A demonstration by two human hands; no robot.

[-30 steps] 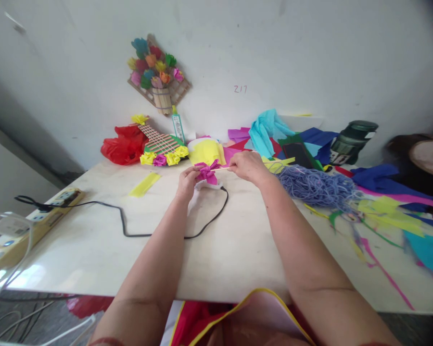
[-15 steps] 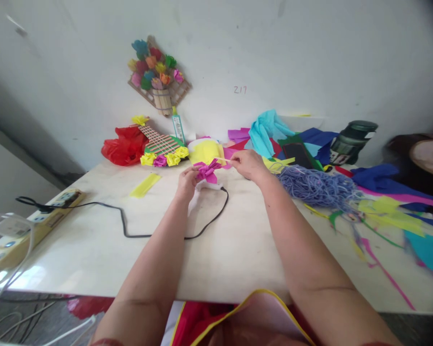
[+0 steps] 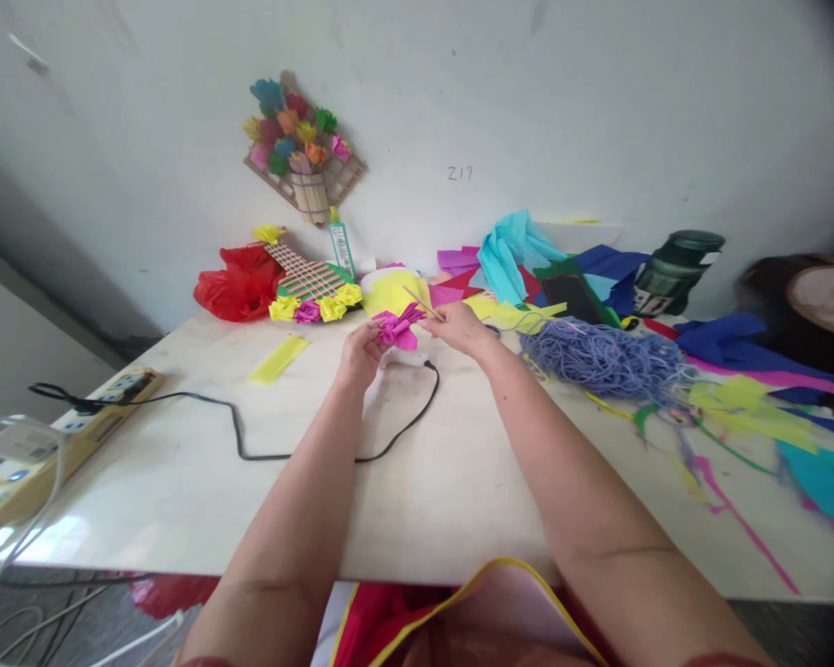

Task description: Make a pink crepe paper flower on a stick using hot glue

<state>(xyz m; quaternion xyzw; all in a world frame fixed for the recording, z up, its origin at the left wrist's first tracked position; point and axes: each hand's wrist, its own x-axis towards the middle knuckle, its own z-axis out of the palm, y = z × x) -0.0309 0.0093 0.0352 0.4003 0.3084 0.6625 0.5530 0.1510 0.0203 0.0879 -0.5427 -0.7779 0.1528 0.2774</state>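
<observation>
My left hand (image 3: 362, 350) pinches a magenta paper flower (image 3: 399, 329) above the middle of the table. Just right of it, my right hand (image 3: 455, 326) grips a thin wooden stick (image 3: 421, 301), whose free end points up and left beside the flower's petals. Whether the stick touches the flower I cannot tell. Beneath the flower lies a white corded tool (image 3: 404, 358), partly hidden by my left hand and forearm; it looks like a glue gun. Its black cable (image 3: 431, 408) loops over the table.
A power strip (image 3: 104, 421) lies at the left edge. Behind my hands are a striped guitar-shaped craft (image 3: 309, 278), a glue bottle (image 3: 342, 245) and a red plastic bag (image 3: 240, 283). To the right are tangled blue-purple string (image 3: 604, 359), coloured paper (image 3: 518, 255) and a dark green jar (image 3: 677, 273).
My right hand has moved slightly left and down, and the stick has turned from nearly level to tilted upward. My left hand still holds the magenta flower in about the same place.
</observation>
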